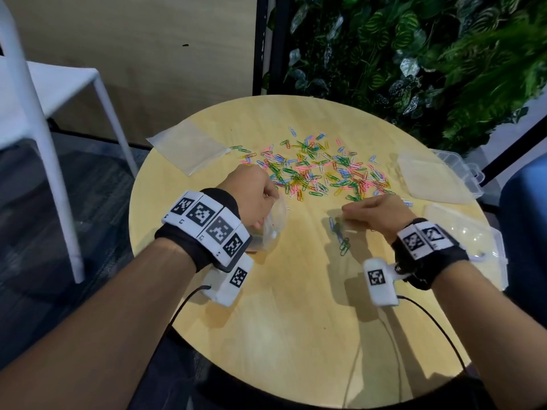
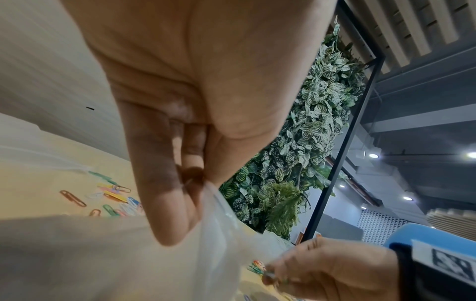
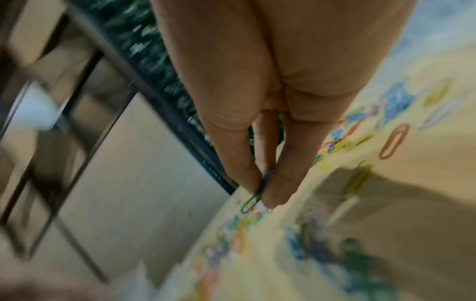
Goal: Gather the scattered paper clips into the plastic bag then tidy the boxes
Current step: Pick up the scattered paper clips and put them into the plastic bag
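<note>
Many coloured paper clips (image 1: 319,170) lie scattered over the far half of the round wooden table (image 1: 296,335). My left hand (image 1: 254,199) pinches the rim of a clear plastic bag (image 1: 273,226) (image 2: 226,230) and holds it up near the table's middle. My right hand (image 1: 373,211) (image 3: 260,195) hovers to the right of the bag and pinches a few clips (image 3: 251,201), one of them green, between thumb and fingers. A small cluster of blue and green clips (image 1: 340,238) lies under that hand.
Another clear bag (image 1: 189,149) lies flat at the far left of the table. Clear plastic boxes sit at the right edge (image 1: 438,173) (image 1: 470,232). A white chair (image 1: 44,93) stands to the left, and a plant wall (image 1: 414,54) rises behind the table.
</note>
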